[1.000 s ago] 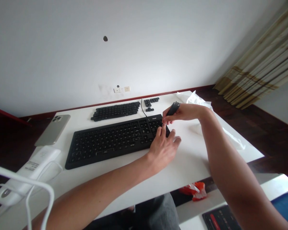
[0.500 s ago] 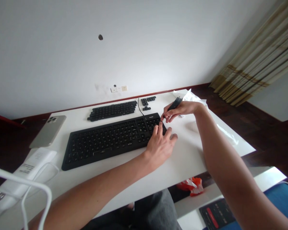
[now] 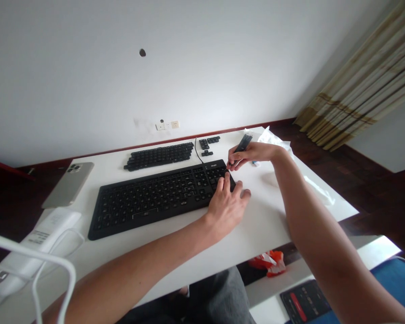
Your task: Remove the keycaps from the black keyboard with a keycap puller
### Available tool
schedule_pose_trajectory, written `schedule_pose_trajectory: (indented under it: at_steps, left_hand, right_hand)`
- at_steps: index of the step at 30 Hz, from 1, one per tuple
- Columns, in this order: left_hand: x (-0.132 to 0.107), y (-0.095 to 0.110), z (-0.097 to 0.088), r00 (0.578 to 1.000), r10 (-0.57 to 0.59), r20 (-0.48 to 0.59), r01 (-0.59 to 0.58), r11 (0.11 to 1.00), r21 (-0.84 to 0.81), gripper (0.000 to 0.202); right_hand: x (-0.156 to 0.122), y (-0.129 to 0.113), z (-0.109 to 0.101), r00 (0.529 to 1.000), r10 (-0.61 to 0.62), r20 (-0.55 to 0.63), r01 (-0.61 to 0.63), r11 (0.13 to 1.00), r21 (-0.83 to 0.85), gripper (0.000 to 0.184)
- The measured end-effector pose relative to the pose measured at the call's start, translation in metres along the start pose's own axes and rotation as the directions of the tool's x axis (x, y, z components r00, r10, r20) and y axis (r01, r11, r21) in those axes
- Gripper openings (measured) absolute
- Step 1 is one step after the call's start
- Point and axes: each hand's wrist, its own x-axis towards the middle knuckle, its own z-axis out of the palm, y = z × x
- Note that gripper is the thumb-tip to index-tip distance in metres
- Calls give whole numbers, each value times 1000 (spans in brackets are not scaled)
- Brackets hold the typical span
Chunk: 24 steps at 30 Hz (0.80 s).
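Observation:
A black keyboard with its keycaps off lies across the white desk. My left hand rests over its right end, fingers spread, with the index fingertip at the number-pad side. My right hand is closed round a slim black tool, held slanted like a pen. Its lower end meets the keyboard's upper right area, close to my left index finger; the tip is too small to make out. Behind the keyboard lie a block of removed black keycaps and smaller keycap groups.
At the left are a phone and a white power strip with a white cable. A crumpled white plastic bag lies at the right. Below the desk edge are a red-and-white wrapper and a dark screen.
The black tool has tilted slightly, its upper end shifting left. Both hands stay at nearly the same spot on the keyboard's right end; the whole view has shifted a little.

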Motion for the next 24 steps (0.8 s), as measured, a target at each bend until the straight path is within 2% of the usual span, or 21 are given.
schedule_pose_trajectory:
  at_steps: [3, 6, 9, 11, 15, 20, 24]
  left_hand:
    - [-1, 1, 1, 1000, -3, -2, 3, 1000, 11, 40]
    - [-2, 2, 2, 1000, -7, -5, 7, 999, 32, 38]
    - [-2, 2, 3, 1000, -4, -8, 5, 999, 43, 39]
    - [-3, 2, 3, 1000, 0, -9, 0, 999, 39, 39]
    - [-3, 2, 2, 1000, 5, -16, -5, 1000, 27, 38]
    - [-4, 1, 3, 1000, 8, -26, -7, 1000, 17, 39]
    - [-3, 1, 9, 999, 6, -38, -6, 1000, 21, 39]
  right_hand:
    - [-2, -24, 17, 999, -5, -50, -7, 973, -231, 38]
    - [-4, -39, 35, 994, -23, -110, -26, 906, -422, 38]
    - [-4, -46, 47, 983, -18, -182, -88, 824, -559, 38]
    - [-3, -48, 50, 979, -9, -205, -117, 796, -594, 38]
    - [-5, -44, 44, 984, -7, -181, -86, 861, -501, 38]
    - [-14, -27, 35, 990, -8, -138, -37, 947, -320, 37]
    - [-19, -11, 38, 983, -57, -174, 28, 986, -162, 39]
